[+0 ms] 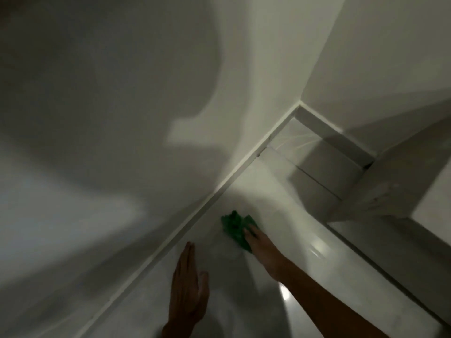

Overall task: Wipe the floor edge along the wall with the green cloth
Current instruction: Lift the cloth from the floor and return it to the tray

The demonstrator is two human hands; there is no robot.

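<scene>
Both forearms are bare, with no sleeves showing; left hand (188,289), right hand (262,250).

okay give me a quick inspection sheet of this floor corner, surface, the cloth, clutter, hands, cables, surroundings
Surface: pale glossy floor with light glare; picture dim and blurred, so dirt cannot be judged.
Job's things: green cloth bunched on the floor close to the white skirting, just short of it.
Clutter: nothing seen.
Hands: right hand lies on the cloth, arm stretched toward the wall; whether the fingers grip it cannot be told. Left hand is open and flat, fingers together, low over the floor beside the skirting, holding nothing; contact with the floor unclear.
Cables: nothing seen.
Surroundings: plain white wall with shadows, room corner ahead, a white panel edge on the right.
</scene>
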